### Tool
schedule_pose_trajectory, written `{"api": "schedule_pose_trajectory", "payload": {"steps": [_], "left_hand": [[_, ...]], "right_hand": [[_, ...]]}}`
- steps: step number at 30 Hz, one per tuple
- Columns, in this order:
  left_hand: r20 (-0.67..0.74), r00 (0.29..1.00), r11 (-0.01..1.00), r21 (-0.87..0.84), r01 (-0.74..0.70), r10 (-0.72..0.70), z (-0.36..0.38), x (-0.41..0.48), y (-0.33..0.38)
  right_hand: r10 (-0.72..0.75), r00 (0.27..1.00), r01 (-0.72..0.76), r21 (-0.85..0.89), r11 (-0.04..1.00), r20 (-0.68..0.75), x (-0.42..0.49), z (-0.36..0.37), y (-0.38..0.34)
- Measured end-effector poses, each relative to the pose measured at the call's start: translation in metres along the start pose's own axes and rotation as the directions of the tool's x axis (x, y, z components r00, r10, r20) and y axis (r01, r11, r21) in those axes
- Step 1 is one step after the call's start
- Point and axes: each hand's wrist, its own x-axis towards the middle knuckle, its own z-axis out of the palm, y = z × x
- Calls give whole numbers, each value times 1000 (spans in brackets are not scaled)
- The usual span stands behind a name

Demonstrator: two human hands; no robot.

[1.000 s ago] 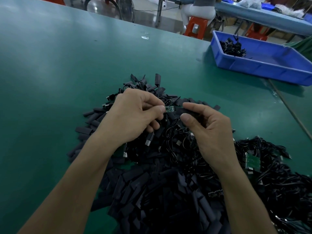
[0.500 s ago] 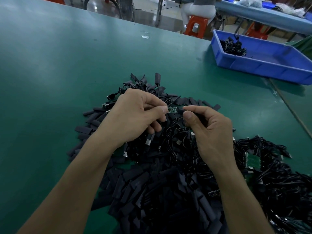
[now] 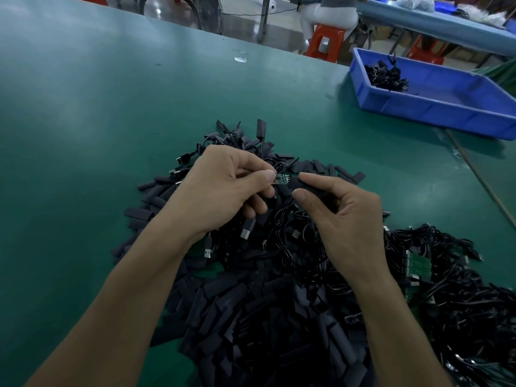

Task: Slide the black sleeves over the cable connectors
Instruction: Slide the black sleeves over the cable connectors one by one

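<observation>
Pinching a small green connector board [image 3: 281,179] at the end of a thin cable, the left hand [image 3: 223,188] has its thumb and forefinger closed on the board's near end while its other fingers curl underneath; this is the head view, the only one there is. The right hand [image 3: 343,216] faces it, holding a black sleeve [image 3: 293,186] lightly between forefinger and thumb with the rest of the fingers loosely bent. The sleeve's mouth sits just at the board's free end, and most of the board is bare and green, so the slide looks barely begun, if at all. Both hands work above a heap of loose sleeves [image 3: 251,317] that spreads toward the person on the green table [image 3: 97,107], and to the right lies a thick tangle of cables [image 3: 460,289] with a green panel of boards [image 3: 417,265] showing among them. A blue tray [image 3: 435,110] well apart at the far right holds only a small clump of cables [image 3: 386,76], perhaps finished pieces, though that cannot be told from here. Judged by the heap and the tangle, almost all of the work remains
</observation>
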Motion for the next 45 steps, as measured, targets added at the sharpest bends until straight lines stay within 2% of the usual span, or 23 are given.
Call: {"api": "schedule_pose_trajectory", "payload": {"steps": [9, 17, 25, 35, 38, 42, 45], "left_hand": [[72, 996, 995, -86, 55, -49, -5, -1, 3], [76, 995, 992, -100, 71, -63, -6, -1, 2], [104, 991, 977, -188, 97, -79, -4, -2, 5], [55, 997, 984, -165, 70, -62, -3, -1, 3], [64, 997, 986, -153, 60, -51, -5, 0, 3], [76, 996, 990, -134, 53, -43, -5, -1, 3], [68, 997, 993, -110, 45, -38, -5, -1, 2]], "right_hand": [[-20, 1000, 21, 92, 996, -16, 2, 0, -1], [-86, 996, 86, 86, 993, -3, 2, -1, 0], [-56, 998, 61, 173, 983, -34, 3, -2, 0], [-32, 997, 6, 319, 948, 77, 2, -6, -1], [-29, 995, -1, 296, 955, 95, 3, -7, -2], [-26, 999, 17, 193, 981, 47, 3, -7, -2], [-68, 996, 61, 106, 993, 62, 2, -9, -2]]}}
